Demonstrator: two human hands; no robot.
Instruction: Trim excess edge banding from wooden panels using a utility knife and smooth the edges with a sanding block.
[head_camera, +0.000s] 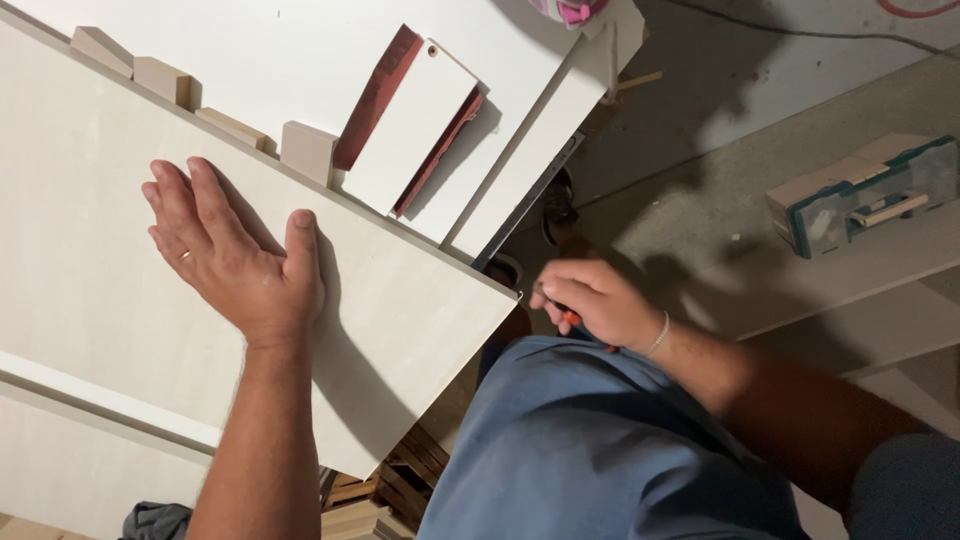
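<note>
My left hand (225, 250) lies flat, fingers spread, on a large pale board (90, 260) that slopes across the left of the view. My right hand (590, 300) is closed around a small tool with an orange handle (570, 318), held just off the board's right corner and above my blue-clad leg (590, 450). The tool's tip is hidden by my fingers.
Small pale wooden blocks (305, 150) line the board's far edge. A white panel with red-brown edges (415, 125) rests on another white board (300, 50). A green and beige device (860, 195) sits on the concrete step at right. Stacked wood strips (400, 480) lie below the board.
</note>
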